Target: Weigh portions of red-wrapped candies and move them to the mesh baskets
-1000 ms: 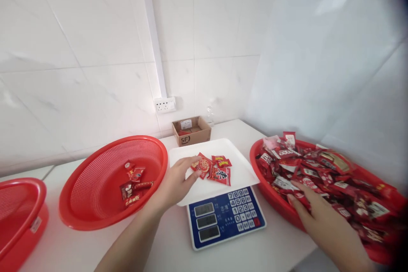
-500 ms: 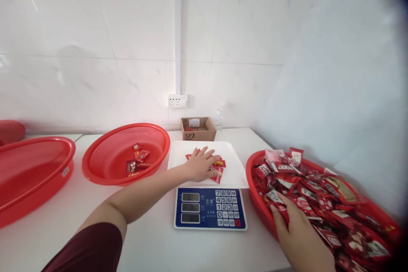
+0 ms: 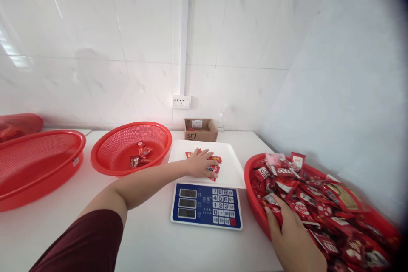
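Far left: large red basket (image 3: 47,178) on table (image 3: 149,242). Next right: mesh basket (image 3: 117,148) holding few loose packets (image 3: 140,159).

Centre: left hand (image 3: 199,165) palm down on white scale tray (image 3: 232,170), fingers spread flat over tray packets (image 3: 214,169); grip released, pressing not pinching. Blue scale panel (image 3: 207,206) near side of tray.

Right: full basket (image 3: 250,187). Right hand (image 3: 290,233) lies on heaped packets (image 3: 306,204) at near-left rim; grip hidden, cannot tell.

Judgement: packets light, crinkly, slick film, contents likely crushable. Pinch at crimped end seam, or sweep several under flat palm.
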`<state>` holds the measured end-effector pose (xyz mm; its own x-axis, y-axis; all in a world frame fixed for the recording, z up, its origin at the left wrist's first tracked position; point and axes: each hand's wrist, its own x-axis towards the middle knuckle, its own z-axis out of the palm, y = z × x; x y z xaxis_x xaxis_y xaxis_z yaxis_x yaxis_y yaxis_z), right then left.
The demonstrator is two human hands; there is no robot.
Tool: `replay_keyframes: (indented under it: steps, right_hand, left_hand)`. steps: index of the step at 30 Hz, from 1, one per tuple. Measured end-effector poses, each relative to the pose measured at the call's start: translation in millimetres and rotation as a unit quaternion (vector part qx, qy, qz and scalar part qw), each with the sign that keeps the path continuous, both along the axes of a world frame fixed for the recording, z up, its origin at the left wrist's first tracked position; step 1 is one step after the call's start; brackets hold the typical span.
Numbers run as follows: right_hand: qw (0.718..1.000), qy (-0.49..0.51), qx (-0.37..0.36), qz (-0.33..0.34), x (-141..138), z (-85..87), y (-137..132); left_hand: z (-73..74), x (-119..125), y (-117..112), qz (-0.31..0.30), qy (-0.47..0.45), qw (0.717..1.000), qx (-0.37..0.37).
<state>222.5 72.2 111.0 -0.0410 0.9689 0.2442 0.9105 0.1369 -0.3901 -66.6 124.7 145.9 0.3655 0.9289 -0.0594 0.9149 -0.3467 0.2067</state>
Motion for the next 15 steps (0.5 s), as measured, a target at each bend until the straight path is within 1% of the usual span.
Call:
replay_keyframes:
  steps: [5,9,12,15]
  right_hand:
    - [1.000,-0.003,-0.011,-0.009,-2.2,4.8,-2.7]
    - [1.000,-0.005,-0.020,-0.013,-3.5,7.8,-4.2]
    - [0.999,-0.003,-0.035,-0.017,-2.0,5.4,-2.7]
    - [0.999,0.006,-0.032,-0.006,0.7,-0.6,0.1]
  left_hand:
    - [-0.5,-6.9,1.0,-0.017,0.008,1.000,0.007]
    - [1.6,-3.8,4.0,-0.024,-0.006,1.000,0.009]
    - [1.7,-0.4,7.4,-0.042,-0.009,0.999,0.006]
    - [1.2,-1.8,9.5,-0.057,-0.013,0.998,0.012]
